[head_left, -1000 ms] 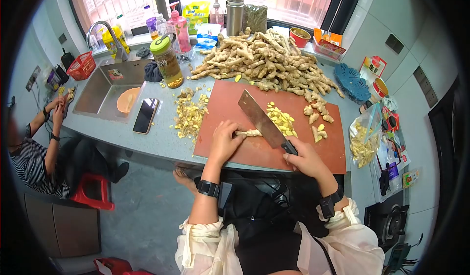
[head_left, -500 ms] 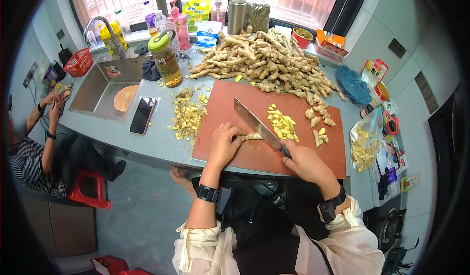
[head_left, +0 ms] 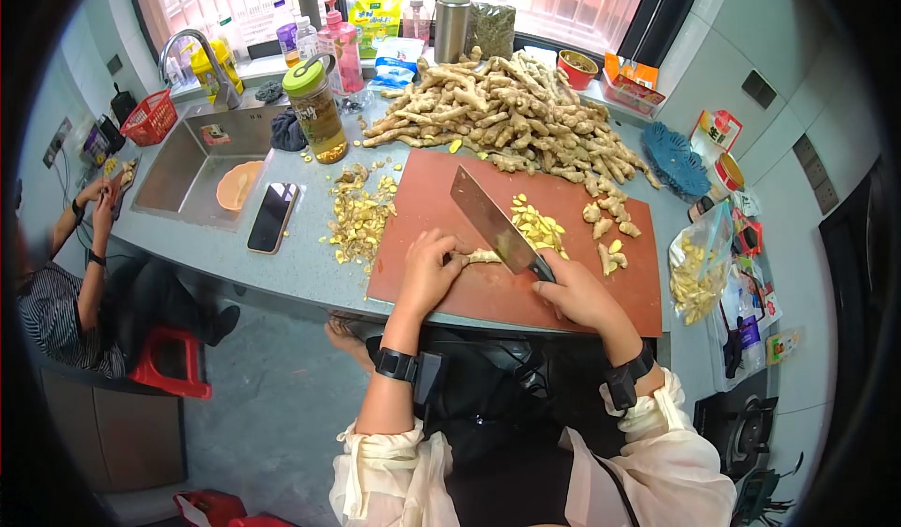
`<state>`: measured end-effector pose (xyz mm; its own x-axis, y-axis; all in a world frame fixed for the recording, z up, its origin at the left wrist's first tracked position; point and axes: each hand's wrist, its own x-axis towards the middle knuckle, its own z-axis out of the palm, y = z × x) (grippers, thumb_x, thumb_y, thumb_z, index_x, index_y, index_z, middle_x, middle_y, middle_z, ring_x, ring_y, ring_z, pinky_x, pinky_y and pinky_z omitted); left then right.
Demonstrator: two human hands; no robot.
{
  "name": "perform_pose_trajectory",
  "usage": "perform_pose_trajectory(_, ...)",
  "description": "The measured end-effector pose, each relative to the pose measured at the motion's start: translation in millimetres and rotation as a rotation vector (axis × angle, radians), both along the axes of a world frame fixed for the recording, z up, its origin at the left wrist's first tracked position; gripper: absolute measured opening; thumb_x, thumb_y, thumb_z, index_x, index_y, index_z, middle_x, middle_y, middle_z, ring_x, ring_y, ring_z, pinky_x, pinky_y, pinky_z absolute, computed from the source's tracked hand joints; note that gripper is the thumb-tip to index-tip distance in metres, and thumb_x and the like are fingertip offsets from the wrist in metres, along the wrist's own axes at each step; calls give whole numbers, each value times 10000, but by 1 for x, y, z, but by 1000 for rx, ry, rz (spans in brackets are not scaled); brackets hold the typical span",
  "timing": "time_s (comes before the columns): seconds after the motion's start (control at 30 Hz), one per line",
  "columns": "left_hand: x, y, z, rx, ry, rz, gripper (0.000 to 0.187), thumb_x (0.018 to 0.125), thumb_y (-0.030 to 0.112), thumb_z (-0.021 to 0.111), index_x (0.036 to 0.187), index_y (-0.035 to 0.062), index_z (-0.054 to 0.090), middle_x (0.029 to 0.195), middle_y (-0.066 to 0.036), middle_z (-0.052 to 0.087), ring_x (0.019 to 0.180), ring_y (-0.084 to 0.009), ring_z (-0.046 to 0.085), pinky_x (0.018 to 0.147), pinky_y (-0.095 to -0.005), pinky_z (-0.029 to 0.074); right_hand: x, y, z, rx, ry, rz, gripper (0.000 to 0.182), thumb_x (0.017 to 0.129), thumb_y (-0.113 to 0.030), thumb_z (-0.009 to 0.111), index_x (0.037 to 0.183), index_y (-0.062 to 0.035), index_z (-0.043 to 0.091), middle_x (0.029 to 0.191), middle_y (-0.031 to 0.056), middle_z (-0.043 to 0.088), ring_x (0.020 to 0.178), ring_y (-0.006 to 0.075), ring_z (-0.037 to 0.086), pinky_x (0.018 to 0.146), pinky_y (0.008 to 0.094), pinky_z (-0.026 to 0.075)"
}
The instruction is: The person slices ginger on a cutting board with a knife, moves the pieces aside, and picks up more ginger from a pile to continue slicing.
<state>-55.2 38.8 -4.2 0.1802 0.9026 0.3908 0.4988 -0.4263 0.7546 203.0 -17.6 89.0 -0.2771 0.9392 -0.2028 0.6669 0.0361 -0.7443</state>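
Observation:
My left hand (head_left: 433, 266) is closed on a piece of ginger (head_left: 481, 257) on the reddish-brown cutting board (head_left: 427, 189); part of the piece is hidden by the fingers. A cleaver (head_left: 488, 222) is gripped by its dark handle in my right hand (head_left: 574, 292). Its broad blade slants up and left, with the part nearest the handle beside the ginger's right end. Behind the blade lies a heap of yellow ginger slices (head_left: 537, 229). Small ginger knobs (head_left: 612, 260) rest on the board's right side.
A large pile of ginger roots (head_left: 526, 114) sits behind the board. Left of it are peelings (head_left: 361, 217), a phone (head_left: 273, 218), a green-lidded bottle (head_left: 319, 123) and a sink (head_left: 178, 166). A bag of ginger (head_left: 694, 278) stands right. A seated person (head_left: 70, 292) works far left.
The cleaver has been raised slightly, and its blade now shows more of its flat face. My right hand has shifted a little up and left. My left hand stays on the ginger.

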Motion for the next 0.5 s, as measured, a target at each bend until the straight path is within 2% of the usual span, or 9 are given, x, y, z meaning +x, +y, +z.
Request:
perform_pose_trajectory(0.03,0,0,0,17,-16,1,125,818,88,795,942,97,776,930,-62,661,925,-289,606,841,-415,491,-1,-2,3,-82,103,-54,313,956,-104,626,1248,-28,542,720,47,568,523,134,559,501,323,450)
perform_pose_trajectory(0.07,1,0,-1,35,-31,2,111,816,102,790,926,106,775,911,-63,650,901,-289,603,829,-426,488,-2,-4,9,-82,103,-54,313,956,-104,626,1248,-28,542,720,47,568,523,134,559,501,323,450)
perform_pose_trajectory(0.13,1,0,-1,24,-31,2,115,814,103,791,927,105,774,910,-63,651,898,-288,603,828,-425,489,-3,-10,26,-168,25,-73,347,936,-197,641,1214,-31,517,942,235,649,852,405,662,740,464,513)
perform_pose_trajectory(0.17,1,0,-1,15,-30,4,118,812,103,792,928,103,774,909,-63,651,895,-286,604,828,-424,490,-1,-11,25,-169,26,-75,347,936,-197,641,1214,-31,517,942,235,649,852,405,662,740,464,513)
perform_pose_trajectory(0.23,1,0,-1,17,-34,4,118,810,102,793,927,101,773,909,-63,652,895,-284,603,828,-423,489,3,-11,21,-1,-26,13,346,933,-206,642,1201,-29,512,952,254,648,880,433,654,761,485,502)
perform_pose_trajectory(0.37,1,0,-1,22,-30,3,116,809,98,792,922,97,769,915,-59,657,902,-283,603,832,-421,487,5,-11,17,55,-83,59,343,930,-215,641,1189,-31,512,972,270,650,930,463,641,797,503,493)
perform_pose_trajectory(0.43,1,0,-1,30,-32,2,114,810,100,791,921,96,768,917,-59,657,906,-285,602,835,-421,486,7,-9,11,125,-84,95,381,939,-167,653,1272,-20,539,805,164,627,671,301,653,628,410,503)
perform_pose_trajectory(0.47,1,0,0,40,-34,-1,113,811,101,790,920,96,767,919,-59,658,910,-286,601,838,-422,485,7,-10,10,124,-84,95,381,939,-167,653,1272,-20,539,805,164,627,671,301,653,628,410,503)
perform_pose_trajectory(0.5,1,0,0,39,-34,-1,113,811,101,790,920,96,767,919,-59,658,910,-286,601,838,-422,485,7,-10,10,184,-111,114,390,936,-179,656,1270,-18,536,859,208,640,770,367,657,697,442,507)
